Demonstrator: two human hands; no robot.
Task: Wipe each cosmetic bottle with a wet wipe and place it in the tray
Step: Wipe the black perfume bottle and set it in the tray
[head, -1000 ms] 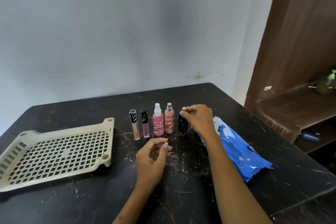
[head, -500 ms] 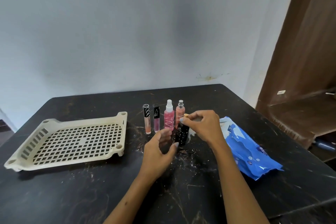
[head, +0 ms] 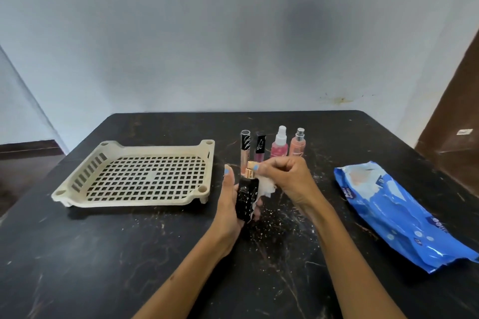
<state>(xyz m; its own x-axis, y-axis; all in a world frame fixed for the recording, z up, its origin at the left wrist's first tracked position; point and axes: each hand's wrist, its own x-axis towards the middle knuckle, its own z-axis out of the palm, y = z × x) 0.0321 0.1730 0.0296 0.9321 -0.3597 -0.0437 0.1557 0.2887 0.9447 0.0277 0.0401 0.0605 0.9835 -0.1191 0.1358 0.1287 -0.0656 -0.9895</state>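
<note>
My left hand (head: 229, 204) grips a black bottle (head: 246, 198) with a gold cap, held above the table in front of me. My right hand (head: 287, 179) pinches a white wet wipe (head: 267, 186) against the bottle's upper side, fingertips at the cap. Behind them stand two lip gloss tubes (head: 245, 149) (head: 260, 147), a pink spray bottle (head: 280, 144) and a peach spray bottle (head: 298, 142) in a row. The cream perforated tray (head: 134, 198) lies to the left with nothing in it.
A blue wet wipe pack (head: 404, 217) lies on the right of the black table (head: 103, 254). A brown wooden cabinet (head: 453, 124) stands past the table's right edge. A pale wall rises behind the table.
The black bottle has left the row and come toward me; my left hand has closed around it. My right hand now presses a wipe against it. The view has shifted left.
</note>
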